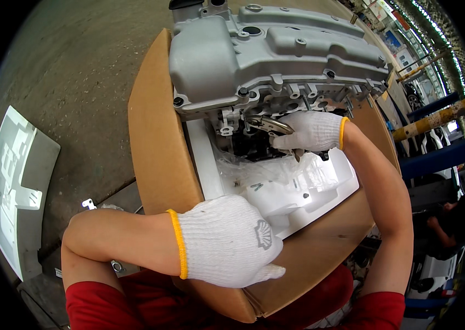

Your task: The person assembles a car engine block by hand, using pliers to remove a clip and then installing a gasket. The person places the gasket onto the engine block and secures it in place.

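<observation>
My right hand (312, 132), in a white knit glove with a yellow cuff, is closed on metal pliers (271, 125). The pliers' far end reaches in under the edge of a grey engine (210, 66), among its brackets and studs. My left hand (232, 242), gloved alike, is over the near side of an open cardboard box (158, 121). Its thumb points out to the right, while its other fingers are bent out of sight beneath it. Inside the box, the engine rises at the far side above white foam packing (326, 190) and clear plastic wrap (249, 168).
A white, angular panel (34, 192) stands on the concrete floor (89, 71) at the left. A small metal bracket (88, 204) lies near my left forearm. At the right are a yellow post (436, 118), blue beams (441, 157) and another person (452, 228).
</observation>
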A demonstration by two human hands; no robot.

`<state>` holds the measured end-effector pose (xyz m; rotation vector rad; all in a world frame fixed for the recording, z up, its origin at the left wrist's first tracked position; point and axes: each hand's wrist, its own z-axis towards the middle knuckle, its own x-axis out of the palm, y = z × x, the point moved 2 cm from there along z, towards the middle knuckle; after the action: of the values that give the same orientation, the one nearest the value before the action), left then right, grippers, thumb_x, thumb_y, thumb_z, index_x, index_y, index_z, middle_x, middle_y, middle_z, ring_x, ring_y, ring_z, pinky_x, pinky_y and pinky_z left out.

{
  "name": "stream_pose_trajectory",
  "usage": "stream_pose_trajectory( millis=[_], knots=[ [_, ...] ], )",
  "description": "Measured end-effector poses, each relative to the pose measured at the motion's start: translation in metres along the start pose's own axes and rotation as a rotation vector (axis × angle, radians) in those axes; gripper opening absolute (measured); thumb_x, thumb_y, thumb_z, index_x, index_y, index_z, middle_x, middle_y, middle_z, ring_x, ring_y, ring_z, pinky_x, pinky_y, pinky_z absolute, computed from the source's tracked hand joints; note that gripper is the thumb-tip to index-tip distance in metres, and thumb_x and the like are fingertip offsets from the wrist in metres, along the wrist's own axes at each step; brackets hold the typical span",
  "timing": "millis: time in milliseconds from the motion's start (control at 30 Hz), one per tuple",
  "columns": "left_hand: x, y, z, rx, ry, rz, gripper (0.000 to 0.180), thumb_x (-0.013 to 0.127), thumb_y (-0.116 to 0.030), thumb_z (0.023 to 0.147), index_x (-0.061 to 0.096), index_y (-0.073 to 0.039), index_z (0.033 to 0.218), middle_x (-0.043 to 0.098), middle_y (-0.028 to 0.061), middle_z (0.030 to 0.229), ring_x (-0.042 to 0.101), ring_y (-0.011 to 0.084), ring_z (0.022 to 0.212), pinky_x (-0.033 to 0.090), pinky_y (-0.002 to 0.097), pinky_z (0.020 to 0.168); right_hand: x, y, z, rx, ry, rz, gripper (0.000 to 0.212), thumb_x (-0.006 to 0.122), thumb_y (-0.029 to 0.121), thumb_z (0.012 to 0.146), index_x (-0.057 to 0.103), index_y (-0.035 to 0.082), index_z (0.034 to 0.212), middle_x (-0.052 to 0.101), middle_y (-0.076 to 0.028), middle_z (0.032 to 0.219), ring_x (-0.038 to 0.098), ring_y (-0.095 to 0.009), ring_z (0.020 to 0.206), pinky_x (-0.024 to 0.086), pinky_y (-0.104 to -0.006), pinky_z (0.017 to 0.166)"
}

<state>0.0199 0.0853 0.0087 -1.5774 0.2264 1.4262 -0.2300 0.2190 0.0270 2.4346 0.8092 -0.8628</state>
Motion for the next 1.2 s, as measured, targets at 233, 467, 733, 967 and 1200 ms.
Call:
stream_pose_trajectory(
  millis=[233,467,733,967,1200],
  knots=[
    [-0.001,0.0,-0.003,0.001,-0.036,-0.024,0.056,0.061,-0.056,0.114,0.07,-0.009,0.083,0.066,0.0123,0.067,0.068,0.0367,0.061,0.056,0.0464,0.06,0.002,-0.004,0.005,-0.015,-0.006,-0.013,0.05,0.063,0.048,0.107,0.076,-0.001,0.111,0.079,-0.014,0.082,0.077,-0.025,0.077,0.06,-0.0441,0.082],
    [0.003,0.002,-0.003,0.026,-0.112,-0.03,0.054,0.063,-0.054,0.113,0.07,-0.01,0.081,0.065,0.0129,0.066,0.066,0.0372,0.061,0.056,0.0458,0.059,0.0,0.004,0.002,-0.012,-0.001,0.002,0.049,0.064,0.046,0.108,0.075,-0.002,0.112,0.079,-0.014,0.082,0.079,-0.025,0.076,0.061,-0.0435,0.082],
    [0.002,0.002,-0.003,0.018,-0.104,-0.049,0.053,0.063,-0.052,0.113,0.071,-0.011,0.08,0.065,0.0129,0.066,0.067,0.037,0.061,0.056,0.0462,0.059,0.007,-0.007,0.017,-0.061,-0.001,0.043,0.051,0.067,0.051,0.109,0.074,0.0,0.111,0.079,-0.012,0.083,0.078,-0.025,0.077,0.06,-0.0425,0.082],
    [0.004,0.002,-0.003,0.033,-0.117,-0.024,0.051,0.064,-0.052,0.112,0.07,-0.012,0.08,0.063,0.0117,0.064,0.066,0.0349,0.059,0.055,0.0449,0.059,0.007,-0.011,0.018,-0.062,-0.033,0.042,0.057,0.07,0.055,0.107,0.076,0.001,0.122,0.08,-0.012,0.085,0.077,-0.026,0.079,0.06,-0.0427,0.082],
    [0.004,0.002,-0.004,0.06,-0.173,0.001,0.052,0.065,-0.051,0.112,0.069,-0.013,0.076,0.061,0.0096,0.062,0.063,0.033,0.055,0.053,0.0431,0.057,0.007,-0.008,0.019,-0.062,0.005,0.102,0.054,0.073,0.054,0.109,0.076,0.0,0.108,0.078,-0.009,0.089,0.077,-0.019,0.079,0.063,-0.0382,0.079]
  ],
)
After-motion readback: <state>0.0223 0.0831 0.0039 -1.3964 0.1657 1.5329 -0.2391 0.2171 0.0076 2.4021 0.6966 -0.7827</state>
